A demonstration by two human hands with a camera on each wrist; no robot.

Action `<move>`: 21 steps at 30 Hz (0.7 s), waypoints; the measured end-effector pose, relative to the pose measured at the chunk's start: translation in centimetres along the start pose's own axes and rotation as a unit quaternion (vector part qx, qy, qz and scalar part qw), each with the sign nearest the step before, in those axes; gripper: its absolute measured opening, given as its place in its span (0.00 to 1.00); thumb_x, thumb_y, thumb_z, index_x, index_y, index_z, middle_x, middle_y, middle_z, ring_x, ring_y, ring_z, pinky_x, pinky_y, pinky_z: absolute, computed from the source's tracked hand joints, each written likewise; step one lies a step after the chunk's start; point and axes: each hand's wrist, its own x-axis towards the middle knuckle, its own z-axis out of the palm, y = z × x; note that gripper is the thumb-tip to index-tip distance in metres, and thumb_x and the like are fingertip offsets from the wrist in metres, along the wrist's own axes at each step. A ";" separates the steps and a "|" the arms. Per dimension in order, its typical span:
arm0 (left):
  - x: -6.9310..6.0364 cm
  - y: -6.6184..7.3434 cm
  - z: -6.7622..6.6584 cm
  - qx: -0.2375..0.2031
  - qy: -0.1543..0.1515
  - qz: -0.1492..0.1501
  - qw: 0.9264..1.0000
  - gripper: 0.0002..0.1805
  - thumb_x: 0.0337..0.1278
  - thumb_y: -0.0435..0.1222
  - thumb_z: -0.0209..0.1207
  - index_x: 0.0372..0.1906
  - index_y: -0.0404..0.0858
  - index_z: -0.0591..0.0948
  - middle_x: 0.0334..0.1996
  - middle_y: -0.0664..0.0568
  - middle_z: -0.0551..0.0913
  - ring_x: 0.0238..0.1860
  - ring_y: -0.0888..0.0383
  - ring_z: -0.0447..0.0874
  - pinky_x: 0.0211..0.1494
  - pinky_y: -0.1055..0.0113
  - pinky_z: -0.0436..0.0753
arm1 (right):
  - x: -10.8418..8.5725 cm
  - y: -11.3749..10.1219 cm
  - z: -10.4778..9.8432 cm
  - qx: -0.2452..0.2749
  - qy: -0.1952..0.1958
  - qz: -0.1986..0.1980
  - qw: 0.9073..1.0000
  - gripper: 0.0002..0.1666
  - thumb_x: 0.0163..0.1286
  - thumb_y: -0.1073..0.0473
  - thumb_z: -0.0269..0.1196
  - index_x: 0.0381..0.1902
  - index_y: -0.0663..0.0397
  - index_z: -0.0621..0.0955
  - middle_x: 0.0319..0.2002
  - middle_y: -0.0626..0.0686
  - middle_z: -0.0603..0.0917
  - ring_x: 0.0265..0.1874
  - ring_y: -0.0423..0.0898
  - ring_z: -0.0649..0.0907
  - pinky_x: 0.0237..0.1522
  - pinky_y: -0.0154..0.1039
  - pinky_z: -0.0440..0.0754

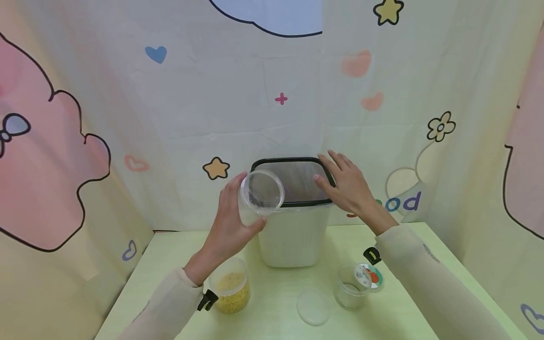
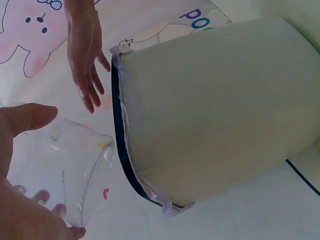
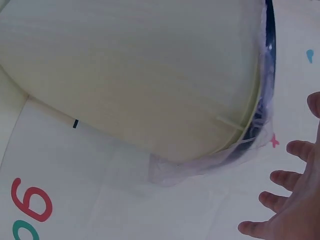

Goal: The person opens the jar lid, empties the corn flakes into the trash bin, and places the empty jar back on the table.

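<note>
My left hand point(image 1: 231, 222) holds a clear plastic tub point(image 1: 262, 192) at the left front of the bin's mouth, fingers on one side and thumb on the other. In the left wrist view the same tub point(image 2: 65, 160) is see-through, and I see no food in it. The pale waste bin point(image 1: 293, 241) has a black rim point(image 1: 308, 203) and a thin bag folded over its edge. At the bin's right rim, my right hand point(image 1: 346, 184) has its fingers spread and holds nothing. The right wrist view shows those fingertips point(image 3: 272, 200) apart from the rim.
On the pale green table, a clear tub of yellow bits point(image 1: 231, 293) stands at the left. A round translucent lid point(image 1: 313, 308) lies in front of the bin. To its right are another clear tub point(image 1: 350, 297) and a round green-and-red label point(image 1: 376, 277). Printed cloth point(image 1: 191, 94) hangs behind.
</note>
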 end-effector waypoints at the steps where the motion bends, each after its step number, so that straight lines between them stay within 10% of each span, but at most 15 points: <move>1: -0.2 0.1 0.1 -0.007 -0.001 -0.003 1.000 0.55 0.43 0.35 0.72 0.76 0.48 0.53 0.71 0.50 0.62 0.67 0.51 0.60 0.64 0.45 0.72 | -0.3 -0.1 -0.1 0.001 0.001 -0.003 1.000 0.39 0.74 0.36 0.48 0.77 0.44 0.59 0.78 0.58 0.55 0.77 0.62 0.54 0.73 0.66 0.52; 21: -4.2 1.1 2.1 -0.059 -0.020 -0.094 0.994 0.57 0.43 0.40 0.74 0.76 0.54 0.51 0.70 0.45 0.63 0.65 0.46 0.68 0.63 0.42 0.74 | -5.8 -3.6 -1.8 -0.001 0.012 -0.053 0.999 0.40 0.71 0.38 0.54 0.77 0.37 0.59 0.79 0.53 0.53 0.78 0.58 0.52 0.73 0.70 0.45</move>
